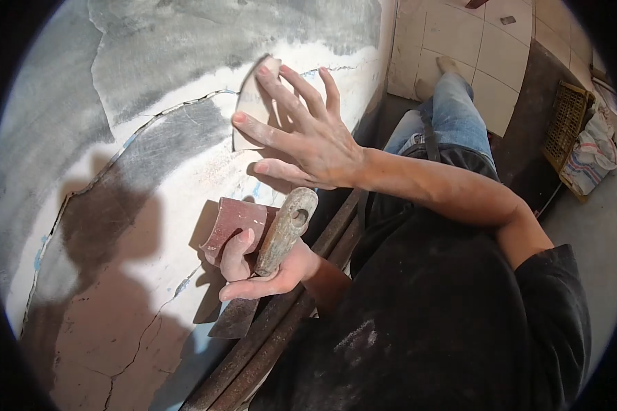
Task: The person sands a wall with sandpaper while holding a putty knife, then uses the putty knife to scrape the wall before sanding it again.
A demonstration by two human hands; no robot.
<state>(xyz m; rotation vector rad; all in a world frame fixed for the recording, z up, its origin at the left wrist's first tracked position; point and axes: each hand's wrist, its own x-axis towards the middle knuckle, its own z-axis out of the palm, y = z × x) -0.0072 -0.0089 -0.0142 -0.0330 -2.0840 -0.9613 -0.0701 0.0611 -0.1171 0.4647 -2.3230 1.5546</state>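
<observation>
My right hand (pixel 301 123) lies against the wall with fingers spread, pressing a pale, bent piece of sandpaper (pixel 251 103) to it. The sheet sits over a crack in a white-filled band. Below, my left hand (pixel 271 270) is closed around a putty knife (pixel 286 229). Its worn wooden handle, with a hole at the end, points up, and the dark metal blade (pixel 234 319) shows beneath the hand. A curled reddish-brown sheet (pixel 236 225), apparently sandpaper, is held in the same hand. White dust coats the fingers of both hands.
Grey and white patches cover the wall (pixel 158 68), with a long crack (pixel 127 142) running across it. Brown pipes or bars (pixel 274 327) run along the wall's foot. A woven basket (pixel 563 127) and a striped cloth sack (pixel 591 157) stand at right, near the tiled floor (pixel 452 31).
</observation>
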